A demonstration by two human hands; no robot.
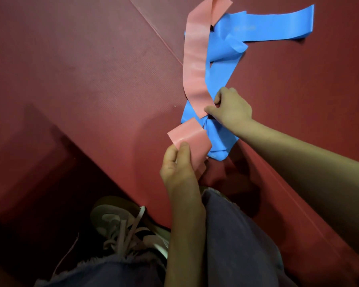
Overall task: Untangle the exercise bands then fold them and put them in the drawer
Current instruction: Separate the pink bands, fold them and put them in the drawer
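The red mat [71, 79] on the floor carries both bands; no drawer is in view. The blue band [267, 25] lies spread across the mat, twisted and looped at its middle, with one end running far right. The pink band [195, 59] crosses over it lengthwise.

The right hand [232, 108] pinches the pink band at the lower crossing. The left hand [178, 162] grips the pink band's near end between thumb and fingers.

Step in hand, as judged: untangling.
- Hold the crossing steady with the right hand.
- Feed the pink end through with the left hand; do not stretch it.

Open mat lies to the left, beyond the seam [153, 27]. Lay the freed band there. The shoe [120, 224] and leg limit room near the body.
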